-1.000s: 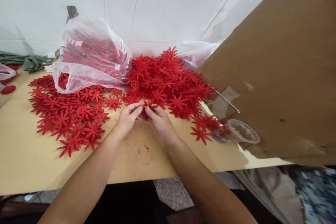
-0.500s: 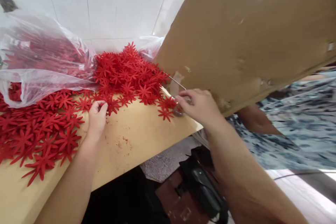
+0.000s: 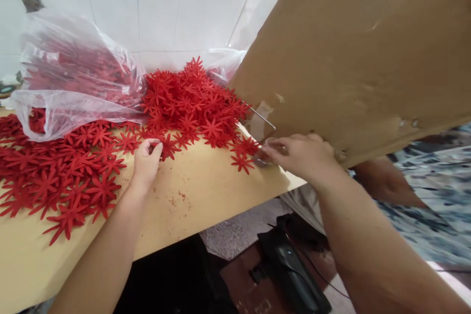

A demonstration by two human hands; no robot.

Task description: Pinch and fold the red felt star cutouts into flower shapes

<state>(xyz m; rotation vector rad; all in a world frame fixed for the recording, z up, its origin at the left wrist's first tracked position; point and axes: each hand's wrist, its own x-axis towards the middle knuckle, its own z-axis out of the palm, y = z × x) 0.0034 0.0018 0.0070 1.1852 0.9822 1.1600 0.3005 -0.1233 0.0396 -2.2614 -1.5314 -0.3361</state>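
Observation:
My left hand point(image 3: 147, 159) is closed in a pinch at the table, beside a red star-shaped flower piece point(image 3: 170, 147); whether it grips that piece is unclear. At the right, my right hand point(image 3: 300, 153) reaches to a small clear container point(image 3: 263, 156) near the table's right end, fingers bent; what they hold is hidden. A thin metal rod point(image 3: 263, 120) slants above that hand. Many red flower pieces are heaped in the middle point(image 3: 187, 100) and spread at the left point(image 3: 73, 167).
Clear plastic bags with red pieces, one large point(image 3: 84, 73), lie along the tiled wall point(image 3: 162, 10). A large cardboard sheet point(image 3: 349, 49) leans at the right. Behind it, a person in patterned clothing point(image 3: 437, 181) shows. A black device point(image 3: 294, 274) sits below the table.
The view has shifted, so the table and flower pieces sit further right. My right hand has moved slightly right beside the clear container; my left hand keeps its pinch.

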